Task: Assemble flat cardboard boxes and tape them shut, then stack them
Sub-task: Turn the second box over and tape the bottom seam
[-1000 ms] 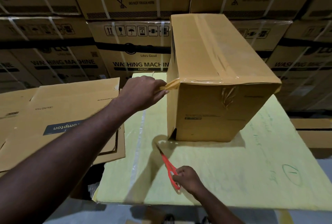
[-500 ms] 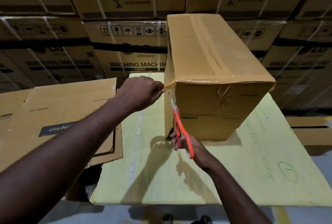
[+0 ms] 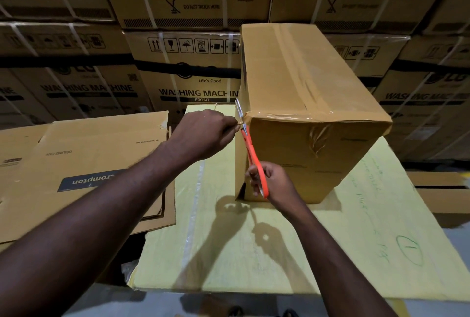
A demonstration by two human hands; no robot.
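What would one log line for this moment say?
step: cut tape tail | left hand: pinches tape tail | right hand: holds orange scissors, blades at tail | box: taped, on yellow sheet

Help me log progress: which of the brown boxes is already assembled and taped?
The upright box on the yellow board, with tape along its top seam. The Crompton-printed ones to its left lie flat.
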